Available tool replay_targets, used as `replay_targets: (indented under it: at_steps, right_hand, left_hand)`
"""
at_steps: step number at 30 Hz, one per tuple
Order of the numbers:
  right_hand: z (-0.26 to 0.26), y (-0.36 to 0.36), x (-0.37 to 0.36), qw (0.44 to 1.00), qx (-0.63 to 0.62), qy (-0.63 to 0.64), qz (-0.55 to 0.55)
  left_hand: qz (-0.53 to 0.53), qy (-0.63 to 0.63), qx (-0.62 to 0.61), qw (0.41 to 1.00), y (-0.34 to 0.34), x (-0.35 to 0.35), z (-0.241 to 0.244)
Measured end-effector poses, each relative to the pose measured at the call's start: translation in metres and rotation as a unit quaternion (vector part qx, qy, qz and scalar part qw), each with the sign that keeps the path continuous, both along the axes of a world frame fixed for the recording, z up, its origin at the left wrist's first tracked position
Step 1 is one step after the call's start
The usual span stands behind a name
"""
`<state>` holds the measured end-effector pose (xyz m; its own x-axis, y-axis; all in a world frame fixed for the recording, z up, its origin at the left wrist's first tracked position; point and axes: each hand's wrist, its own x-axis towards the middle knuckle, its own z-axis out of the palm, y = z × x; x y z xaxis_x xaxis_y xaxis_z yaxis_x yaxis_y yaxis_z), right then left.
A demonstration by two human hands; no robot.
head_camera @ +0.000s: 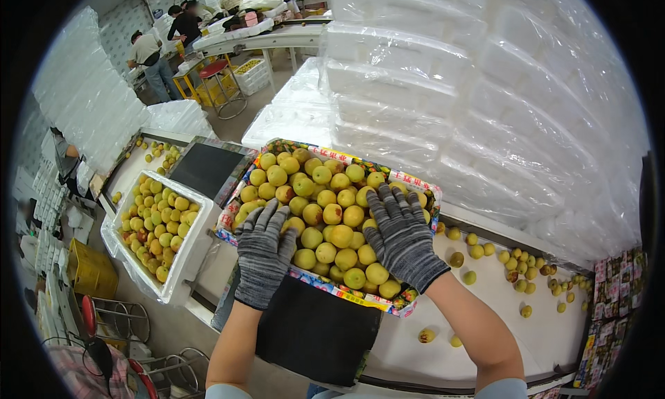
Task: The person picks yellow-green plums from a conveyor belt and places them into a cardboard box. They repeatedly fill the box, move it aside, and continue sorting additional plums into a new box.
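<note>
A shallow printed carton (349,294) brimming with yellow-green jujubes (332,213) lies before me, slightly tilted in view. On its left end rests my left hand (264,251), in a grey striped knit glove, fingers spread over the fruit. The matching glove covers my right hand (402,233), which lies flat on the jujubes near the right end with its fingers a little apart. Neither hand is closed round a fruit. Both palms hide some jujubes. Beneath the carton's near side a black panel (317,329) shows.
A white foam box (200,243) of jujubes stands left of the carton. Loose jujubes (519,266) lie on the white sorting surface (499,336) at right. Plastic-wrapped foam boxes (415,87) tower behind. Stools (214,69) and people (150,61) appear farther off.
</note>
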<state>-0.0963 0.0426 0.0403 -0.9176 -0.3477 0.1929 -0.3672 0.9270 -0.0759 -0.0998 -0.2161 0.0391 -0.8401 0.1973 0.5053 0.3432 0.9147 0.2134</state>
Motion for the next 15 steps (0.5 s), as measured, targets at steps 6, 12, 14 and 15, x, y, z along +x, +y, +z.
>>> replay_targets:
  at_steps: [6,12,14,15]
  right_hand:
    - [0.034,-0.039,-0.035,0.997,0.001,-0.022,0.073]
    - [0.010,-0.100,-0.100,0.995,0.023,-0.025,0.099]
    - [0.005,-0.095,-0.093,0.992,0.008,-0.069,0.101]
    - [0.008,-0.091,-0.086,0.991,0.004,-0.091,0.103]
  left_hand:
    - [0.076,0.016,-0.011,0.997,-0.035,-0.025,-0.016]
    - [0.054,-0.095,-0.039,0.993,-0.052,-0.058,0.001]
    - [0.034,-0.132,-0.036,0.990,-0.056,-0.058,0.012]
    - [0.025,-0.148,-0.032,0.988,-0.060,-0.058,0.012]
